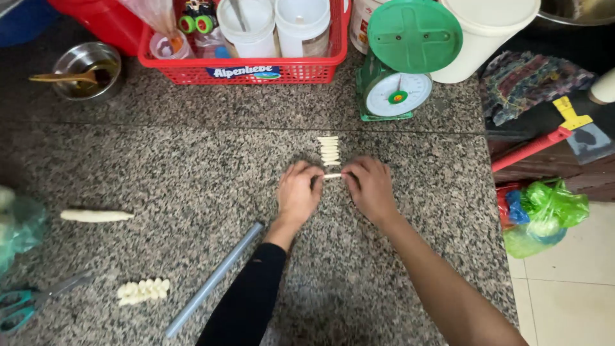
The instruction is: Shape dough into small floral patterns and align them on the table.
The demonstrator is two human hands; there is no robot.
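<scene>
A: So, from the head view, both hands are down on the granite counter (192,179). The left hand (298,192) and right hand (371,189) each have fingertips pressed together on one end of a thin dough strip (332,175), which lies flat on the stone between them.

B: And the finished ones?

A: A row of strips (329,150) sits just beyond it, stacked side by side, near the green scale (397,83).

B: What would make this step go well?

A: I'd judge even pressure from both ends, so the strip keeps one thickness and matches the row. Pinching hard could snap it.

B: Anything else close?

A: A grey rod (214,279) lies beside the left forearm. Farther left are a dough log (96,216), a cluster of cut pieces (143,291), and scissors (32,301) at the edge.
</scene>
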